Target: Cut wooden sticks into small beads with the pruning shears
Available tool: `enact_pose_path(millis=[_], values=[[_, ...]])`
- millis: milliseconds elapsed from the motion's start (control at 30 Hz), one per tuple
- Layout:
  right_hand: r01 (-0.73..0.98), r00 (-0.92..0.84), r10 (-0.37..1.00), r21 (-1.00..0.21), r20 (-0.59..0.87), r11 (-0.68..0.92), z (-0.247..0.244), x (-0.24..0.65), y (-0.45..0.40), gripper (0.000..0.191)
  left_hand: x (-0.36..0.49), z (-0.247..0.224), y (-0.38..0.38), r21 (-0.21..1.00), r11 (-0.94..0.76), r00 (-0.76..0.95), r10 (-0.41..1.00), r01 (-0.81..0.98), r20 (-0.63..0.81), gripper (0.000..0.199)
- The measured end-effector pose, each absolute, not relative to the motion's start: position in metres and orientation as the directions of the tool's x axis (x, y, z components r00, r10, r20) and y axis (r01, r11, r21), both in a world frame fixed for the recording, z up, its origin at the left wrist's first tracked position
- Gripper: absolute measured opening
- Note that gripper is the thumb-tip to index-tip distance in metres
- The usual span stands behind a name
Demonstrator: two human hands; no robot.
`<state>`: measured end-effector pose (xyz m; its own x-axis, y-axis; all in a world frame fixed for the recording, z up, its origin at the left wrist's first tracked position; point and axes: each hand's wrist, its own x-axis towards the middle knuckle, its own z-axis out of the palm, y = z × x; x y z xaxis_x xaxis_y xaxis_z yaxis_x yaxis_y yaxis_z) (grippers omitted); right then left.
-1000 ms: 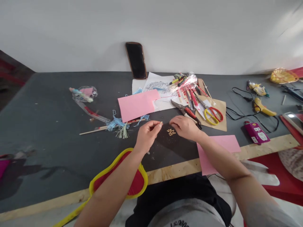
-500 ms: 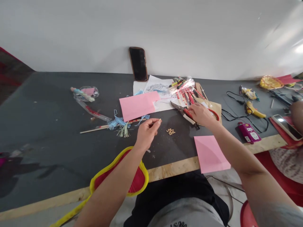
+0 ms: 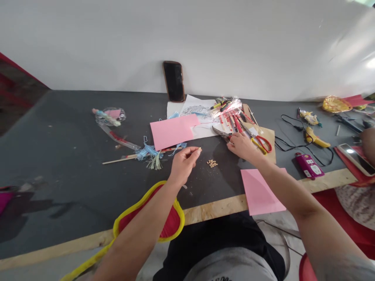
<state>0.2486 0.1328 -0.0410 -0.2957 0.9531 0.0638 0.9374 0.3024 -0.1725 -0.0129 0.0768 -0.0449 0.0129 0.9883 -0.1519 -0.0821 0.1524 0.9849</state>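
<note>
My left hand (image 3: 184, 164) is closed in a pinch, with a small pale piece (image 3: 200, 148) at its fingertips. A little pile of short wooden bits (image 3: 212, 163) lies on the dark table just right of it. My right hand (image 3: 241, 146) is wrapped over the handles of pruning shears (image 3: 222, 133), whose curved blades point to the upper left; the handles are mostly hidden under my fingers. Scissors with red and yellow handles (image 3: 263, 144) lie right beside that hand. A pink sheet (image 3: 172, 132) lies beyond my left hand, over a printed drawing (image 3: 199, 108).
A phone (image 3: 174, 82) leans on the wall. Sticks with blue and pale tassels (image 3: 149, 153) lie at left. Another pink sheet (image 3: 260, 191) overhangs the front edge. A yellow glue gun (image 3: 316, 137), a purple box (image 3: 309, 165) and another person's hand (image 3: 368, 141) are at right.
My right hand has shifted slightly left and down and now covers the shears' handles. The scissors beside it show more fully. My left hand keeps its pinch.
</note>
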Motion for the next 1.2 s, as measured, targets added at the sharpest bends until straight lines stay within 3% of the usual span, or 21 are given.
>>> enact_pose_path(millis=[200, 267, 300, 367, 433, 467, 567, 667, 767, 833, 900, 1033, 1200], values=[[0.922, -0.116, 0.98, -0.35, 0.161, 0.166, -0.034, 0.263, 0.134, 0.023, -0.013, -0.047, 0.078, 0.981, 0.161, 0.014, 0.987, -0.107, -0.161, 0.038], [0.869, -0.04, 0.986, -0.481, 0.164, 0.115, -0.024, 0.27, 0.134, 0.033, -0.013, -0.047, 0.078, 0.979, 0.168, 0.016, 0.986, -0.118, -0.167, 0.038], [0.789, 0.001, 0.99, -0.608, 0.143, 0.088, -0.018, 0.273, 0.133, 0.036, -0.013, -0.047, 0.078, 0.978, 0.17, 0.016, 0.985, -0.12, -0.169, 0.038], [0.458, 0.041, 0.998, -0.889, 0.045, 0.021, -0.005, 0.276, 0.131, 0.039, -0.013, -0.046, 0.077, 0.977, 0.174, 0.018, 0.985, -0.12, -0.173, 0.038], [0.108, -0.01, 0.999, -0.994, -0.037, -0.035, 0.007, 0.274, 0.125, 0.039, -0.012, -0.045, 0.077, 0.974, 0.181, 0.022, 0.983, -0.135, -0.18, 0.038], [0.021, -0.052, 0.998, -0.999, -0.045, -0.044, 0.011, 0.271, 0.122, 0.036, -0.012, -0.044, 0.077, 0.972, 0.185, 0.024, 0.983, -0.148, -0.183, 0.037], [0.004, -0.177, 0.984, -0.999, -0.037, -0.037, 0.016, 0.258, 0.107, 0.032, -0.012, -0.043, 0.077, 0.957, 0.194, 0.025, 0.981, -0.215, -0.194, 0.035], [0.283, -0.229, 0.972, -0.953, 0.045, 0.111, 0.008, 0.242, 0.093, 0.049, -0.012, -0.042, 0.078, 0.929, 0.202, 0.028, 0.979, -0.309, -0.204, 0.031], [0.568, -0.256, 0.935, -0.744, 0.246, 0.352, -0.008, 0.229, 0.087, 0.048, -0.013, -0.039, 0.079, 0.905, 0.208, 0.012, 0.976, -0.37, -0.22, 0.03], [0.686, -0.267, 0.908, -0.597, 0.324, 0.415, -0.017, 0.227, 0.087, 0.044, -0.014, -0.037, 0.08, 0.902, 0.21, -0.009, 0.973, -0.377, -0.231, 0.031], [0.766, -0.222, 0.91, -0.514, 0.351, 0.385, -0.023, 0.231, 0.091, 0.041, -0.016, -0.036, 0.08, 0.907, 0.207, -0.021, 0.973, -0.367, -0.231, 0.031], [0.844, -0.055, 0.946, -0.491, 0.319, 0.214, -0.025, 0.254, 0.109, 0.026, -0.017, -0.035, 0.081, 0.916, 0.205, -0.034, 0.973, -0.344, -0.23, 0.031], [0.916, -0.119, 0.976, -0.359, 0.182, 0.178, -0.029, 0.265, 0.144, 0.015, -0.013, -0.037, 0.08, 0.911, 0.239, -0.031, 0.964, -0.336, -0.265, 0.032]])
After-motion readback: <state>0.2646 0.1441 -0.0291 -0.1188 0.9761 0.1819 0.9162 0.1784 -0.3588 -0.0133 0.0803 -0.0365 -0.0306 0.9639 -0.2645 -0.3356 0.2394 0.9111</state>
